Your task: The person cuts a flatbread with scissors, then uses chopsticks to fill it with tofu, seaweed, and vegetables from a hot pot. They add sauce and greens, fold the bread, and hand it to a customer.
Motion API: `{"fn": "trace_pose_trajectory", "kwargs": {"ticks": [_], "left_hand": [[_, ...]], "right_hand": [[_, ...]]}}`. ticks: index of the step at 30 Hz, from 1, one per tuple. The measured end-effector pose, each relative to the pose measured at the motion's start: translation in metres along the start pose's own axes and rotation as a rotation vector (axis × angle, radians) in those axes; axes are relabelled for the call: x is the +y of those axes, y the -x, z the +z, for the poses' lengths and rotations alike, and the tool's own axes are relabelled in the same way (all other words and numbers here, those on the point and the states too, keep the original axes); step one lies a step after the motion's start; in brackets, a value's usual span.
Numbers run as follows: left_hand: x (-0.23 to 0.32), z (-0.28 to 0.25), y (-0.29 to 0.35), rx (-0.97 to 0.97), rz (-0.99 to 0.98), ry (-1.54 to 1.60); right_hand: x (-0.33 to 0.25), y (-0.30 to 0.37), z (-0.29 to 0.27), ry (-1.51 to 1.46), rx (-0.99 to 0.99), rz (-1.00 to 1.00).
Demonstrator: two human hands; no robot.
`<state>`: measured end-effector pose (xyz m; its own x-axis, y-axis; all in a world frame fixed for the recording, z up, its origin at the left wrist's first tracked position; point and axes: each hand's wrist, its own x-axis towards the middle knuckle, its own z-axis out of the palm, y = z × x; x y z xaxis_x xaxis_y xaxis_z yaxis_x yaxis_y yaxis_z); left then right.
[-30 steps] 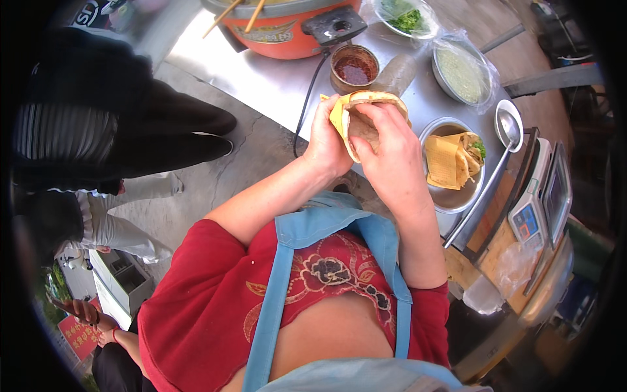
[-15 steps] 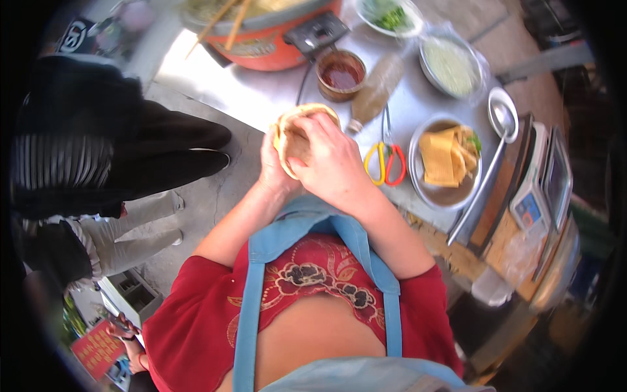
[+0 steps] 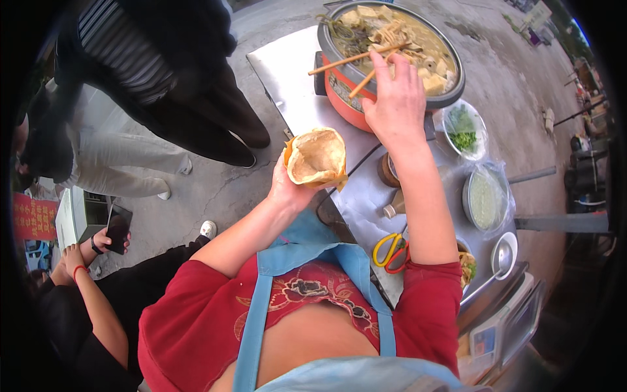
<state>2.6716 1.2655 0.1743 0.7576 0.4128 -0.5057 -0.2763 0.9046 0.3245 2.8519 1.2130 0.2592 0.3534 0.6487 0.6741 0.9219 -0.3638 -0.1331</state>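
My left hand (image 3: pixel 292 186) is closed round a flatbread pocket (image 3: pixel 319 157) in a yellow-brown wrapper, its open mouth facing up. Over the rim of the red-orange pot (image 3: pixel 353 108), my right hand (image 3: pixel 398 98) reaches with thumb and fingers apart at a pair of wooden chopsticks (image 3: pixel 339 63). The chopsticks lie spread across the rim; whether the fingertips touch them is hard to make out. Inside the pot is a stew (image 3: pixel 428 62) with tofu cubes, mushroom-like strands and dark strips in broth.
Right of the pot, the metal table (image 3: pixel 366 176) holds a bowl of chopped greens (image 3: pixel 462 134), a bag-covered bowl (image 3: pixel 486 199), scissors (image 3: pixel 392 251) and a ladle (image 3: pixel 501 255). My right forearm partly covers the sauce pot (image 3: pixel 386 171). People stand at left, one holding a phone (image 3: pixel 119 228).
My right hand has left the bread and moved up and right to the chopsticks on the pot. The left hand keeps the bread, whose mouth now shows. The view has shifted.
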Motion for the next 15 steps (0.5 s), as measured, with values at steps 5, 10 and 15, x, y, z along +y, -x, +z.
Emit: {"fn": "trace_pose_trajectory", "kwargs": {"ticks": [5, 10, 15], "left_hand": [[0.028, -0.007, -0.014, -0.012, 0.049, 0.060], [0.063, -0.002, -0.026, -0.033, 0.018, 0.012], [0.090, 0.020, -0.047, -0.066, -0.013, -0.053]], "right_hand": [[-0.015, -0.038, 0.044, 0.125, -0.125, -0.010], [0.013, -0.054, 0.003, 0.002, 0.067, 0.040], [0.059, -0.089, -0.075, -0.643, 0.222, 0.693]]}}
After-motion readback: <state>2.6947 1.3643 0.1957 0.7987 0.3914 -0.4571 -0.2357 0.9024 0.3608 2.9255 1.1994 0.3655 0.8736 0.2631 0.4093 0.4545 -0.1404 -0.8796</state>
